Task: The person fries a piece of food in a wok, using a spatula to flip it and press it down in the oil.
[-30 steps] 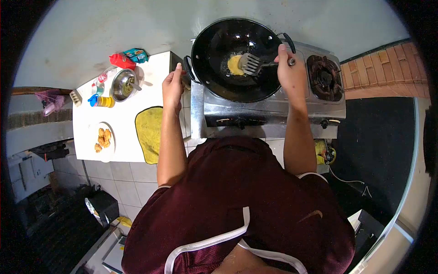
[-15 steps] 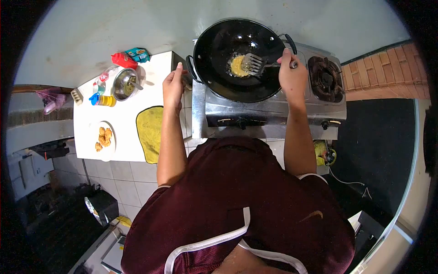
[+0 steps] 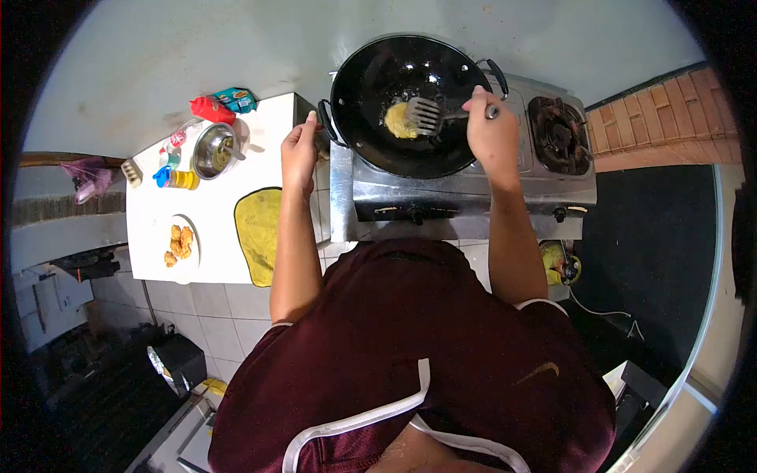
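Note:
A black two-handled wok [image 3: 371,146] sits on the left burner of the stove. Inside it, a round yellow piece of food [image 3: 400,121] lies in shiny oil. My right hand [image 3: 493,138] is closed around the handle of a slotted metal spatula [image 3: 426,116]. The spatula's slotted head is at the food's right edge and partly overlaps it. At the wok's left side, my left hand [image 3: 298,154] is closed at the loop handle [image 3: 326,124], thumb pointing up against it; the fingers are mostly hidden.
On the white table at left are a plate [image 3: 192,225] of fried pieces, a metal bowl [image 3: 206,158] with a utensil, a yellow bottle [image 3: 183,180] with blue cap, red and teal packets [image 3: 236,100], and a yellow cloth [image 3: 256,236]. A second burner [image 3: 558,134] is at right.
My right hand and the spatula have moved left and slightly down in view. The yellow food has shifted left in the wok. The wok handle now appears closer to my left thumb.

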Motion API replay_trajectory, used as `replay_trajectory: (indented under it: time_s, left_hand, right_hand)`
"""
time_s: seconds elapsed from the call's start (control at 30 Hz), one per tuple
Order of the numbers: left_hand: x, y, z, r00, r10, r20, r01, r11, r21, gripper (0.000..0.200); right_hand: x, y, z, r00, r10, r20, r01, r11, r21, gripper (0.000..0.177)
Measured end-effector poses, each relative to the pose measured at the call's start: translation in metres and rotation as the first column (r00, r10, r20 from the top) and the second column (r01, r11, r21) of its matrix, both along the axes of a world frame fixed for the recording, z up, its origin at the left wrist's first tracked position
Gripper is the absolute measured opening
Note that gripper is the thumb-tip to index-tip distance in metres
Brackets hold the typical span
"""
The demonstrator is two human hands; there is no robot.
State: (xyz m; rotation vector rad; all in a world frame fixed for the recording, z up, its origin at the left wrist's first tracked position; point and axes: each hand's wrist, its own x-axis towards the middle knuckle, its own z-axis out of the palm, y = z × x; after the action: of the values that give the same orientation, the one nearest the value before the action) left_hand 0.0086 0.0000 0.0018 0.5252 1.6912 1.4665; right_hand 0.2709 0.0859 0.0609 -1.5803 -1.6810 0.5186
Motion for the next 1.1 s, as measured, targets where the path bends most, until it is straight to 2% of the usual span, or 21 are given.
replay_trajectory:
  time_s: [0.47, 0.57, 0.63, 0.67, 0.73, 0.77, 0.83, 0.93, 1.07, 1.1]
  left_hand:
    - [0.001, 0.002, -0.003, 1.000, -0.001, -0.012, 0.001, 1.000, 0.013, 0.037]
    - [0.001, 0.000, 0.001, 1.000, 0.001, 0.008, -0.001, 1.000, 0.016, 0.037]
    - [-0.001, 0.000, -0.002, 1.000, -0.003, 0.003, 0.003, 1.000, 0.005, 0.037]
    - [-0.002, 0.000, -0.004, 1.000, -0.004, -0.002, 0.004, 1.000, -0.005, 0.037]
    - [-0.003, 0.000, -0.007, 1.000, -0.007, 0.014, 0.007, 1.000, 0.002, 0.037]
    - [-0.004, -0.001, -0.007, 0.999, -0.013, 0.030, 0.013, 1.000, 0.009, 0.036]
    - [-0.006, -0.001, -0.009, 1.000, -0.013, 0.028, 0.013, 1.000, 0.011, 0.036]
    - [-0.005, -0.001, -0.008, 1.000, -0.002, 0.024, 0.002, 1.000, -0.006, 0.037]
    - [-0.005, 0.000, -0.012, 1.000, -0.006, -0.014, 0.006, 1.000, -0.013, 0.038]
    - [-0.006, -0.001, -0.012, 1.000, -0.007, -0.013, 0.007, 1.000, -0.017, 0.038]
  right_hand:
    - [0.011, -0.009, 0.007, 0.996, -0.001, -0.094, 0.000, 1.000, -0.006, 0.042]
    - [0.018, -0.010, 0.010, 0.996, 0.002, -0.090, -0.001, 1.000, 0.018, 0.036]
    - [0.022, -0.012, 0.009, 0.974, 0.113, -0.197, -0.086, 0.986, 0.142, 0.030]
    - [0.025, -0.013, 0.010, 0.974, 0.114, -0.197, -0.086, 0.986, 0.144, 0.030]
    - [0.032, -0.019, 0.011, 0.990, 0.063, -0.128, -0.060, 0.998, 0.034, 0.027]
    - [0.033, -0.022, 0.011, 0.990, 0.066, -0.128, -0.062, 0.998, 0.032, 0.027]
    - [0.035, -0.026, 0.007, 0.971, 0.067, -0.230, -0.036, 0.990, 0.137, 0.023]
    - [0.038, -0.029, -0.003, 0.974, 0.070, -0.216, -0.025, 0.979, 0.203, 0.021]
    - [0.041, -0.032, -0.010, 0.972, 0.049, -0.228, -0.011, 0.986, 0.165, 0.020]
    - [0.042, -0.032, -0.011, 0.973, 0.071, -0.221, -0.022, 0.976, 0.215, 0.020]
